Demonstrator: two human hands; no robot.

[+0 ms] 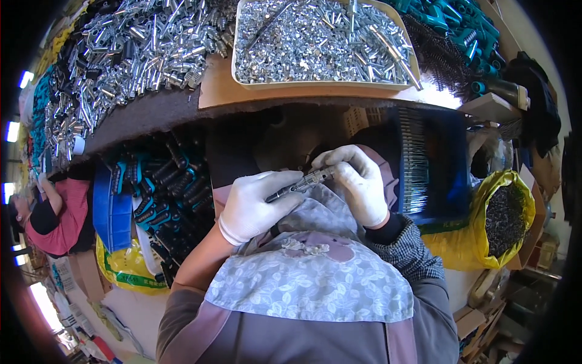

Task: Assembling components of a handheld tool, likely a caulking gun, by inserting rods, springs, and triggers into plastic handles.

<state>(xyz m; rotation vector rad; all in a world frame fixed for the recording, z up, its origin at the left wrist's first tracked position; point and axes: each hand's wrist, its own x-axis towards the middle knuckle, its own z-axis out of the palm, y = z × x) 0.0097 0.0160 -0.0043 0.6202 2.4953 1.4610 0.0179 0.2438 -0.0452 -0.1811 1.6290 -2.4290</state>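
Over my lap, both white-gloved hands hold a slim metal assembly (298, 185), silvery toward its right end and darker toward its left. My left hand (250, 207) has its thumb and fingers closed round the darker left part. With bent fingers, my right hand (361, 185) pinches the silvery right end. The part lies slightly tilted, its right end higher in the picture. Its fine detail is too small to make out. Beneath the hands is the grey patterned apron (309, 285).
Ahead on the bench, a cream tray (321, 87) holds small metal pieces. Left of it spreads a heap of metal parts (148, 54); turquoise parts (451, 21) lie far right. Black-and-turquoise handles (173, 188), a blue crate (445, 176) and yellow bag (482, 242) flank me. A co-worker (66, 218) sits left.
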